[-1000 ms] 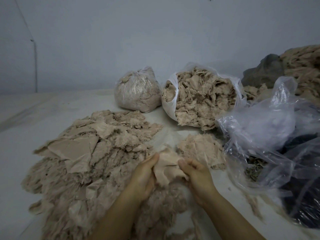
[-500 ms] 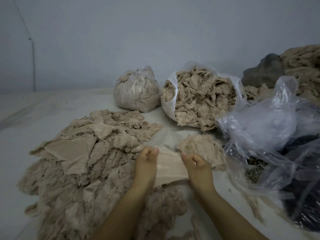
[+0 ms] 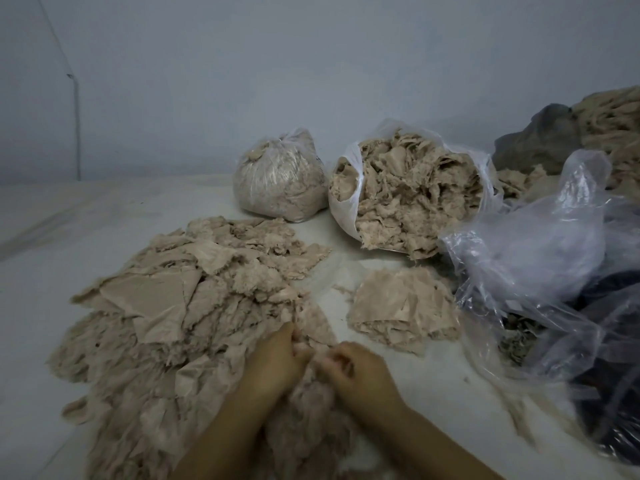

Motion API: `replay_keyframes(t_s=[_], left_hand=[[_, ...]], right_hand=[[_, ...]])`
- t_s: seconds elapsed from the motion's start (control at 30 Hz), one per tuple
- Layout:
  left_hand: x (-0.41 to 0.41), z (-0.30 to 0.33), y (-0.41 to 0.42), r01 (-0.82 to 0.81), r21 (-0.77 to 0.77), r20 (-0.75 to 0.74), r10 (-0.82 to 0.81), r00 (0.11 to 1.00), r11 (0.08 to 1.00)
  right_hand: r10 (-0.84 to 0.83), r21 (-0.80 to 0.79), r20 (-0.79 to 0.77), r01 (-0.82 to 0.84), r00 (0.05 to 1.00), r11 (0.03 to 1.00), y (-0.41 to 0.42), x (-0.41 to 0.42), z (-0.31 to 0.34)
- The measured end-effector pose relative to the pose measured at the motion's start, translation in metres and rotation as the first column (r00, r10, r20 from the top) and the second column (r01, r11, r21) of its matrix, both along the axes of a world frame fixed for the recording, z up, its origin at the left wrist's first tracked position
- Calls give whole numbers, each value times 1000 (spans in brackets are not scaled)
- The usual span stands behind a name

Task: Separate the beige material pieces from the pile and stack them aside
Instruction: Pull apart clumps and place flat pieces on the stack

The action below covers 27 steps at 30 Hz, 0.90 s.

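Both hands work at the near edge of the big pile (image 3: 180, 323) of beige pieces: the left hand (image 3: 277, 362) curls its fingers into a tuft of the material, and the right hand (image 3: 356, 372), just beside it, pinches the same fluffy clump with bent fingers, motion blur hiding the exact hold. Forearms reach in from the bottom of the view, knuckles up, wrists close together. Right of the pile and apart from it lies the small stack (image 3: 401, 306) of separated pieces on the pale floor (image 3: 69, 237), with a tied bag (image 3: 277, 181), an open bag (image 3: 408, 199) and crumpled clear plastic (image 3: 540, 265) beyond, before a grey wall (image 3: 311, 64).
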State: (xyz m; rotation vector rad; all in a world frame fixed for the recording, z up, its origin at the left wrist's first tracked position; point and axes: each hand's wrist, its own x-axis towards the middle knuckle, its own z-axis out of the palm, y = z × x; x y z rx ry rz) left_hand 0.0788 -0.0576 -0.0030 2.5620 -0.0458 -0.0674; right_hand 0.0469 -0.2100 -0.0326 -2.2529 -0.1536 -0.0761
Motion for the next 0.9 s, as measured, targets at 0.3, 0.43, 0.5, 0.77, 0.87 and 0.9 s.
replay_keyframes(t_s=[0.3, 0.43, 0.5, 0.77, 0.87, 0.9], left_hand=[[-8, 26, -1, -158, -765, 1, 247, 969, 625], [-17, 36, -14, -2, -717, 86, 91, 992, 697], [-20, 39, -15, 147, -662, 141, -70, 987, 735], [-16, 41, -3, 386, -327, 217, -329, 919, 862], [-15, 42, -1, 395, -318, 213, -341, 916, 862], [-16, 42, -2, 419, -283, 214, -369, 905, 863]], right_hand=[[-143, 416, 10, 126, 990, 901, 12, -15, 30], [-3, 388, -115, 48, 993, 920, 26, -22, 32], [-144, 425, -97, 172, 985, 889, 24, -20, 35], [-15, 720, -194, 153, 981, 677, 11, -21, 49], [-105, 385, -97, 135, 990, 913, 2, -24, 45], [-89, 288, -40, 96, 995, 953, 1, -24, 42]])
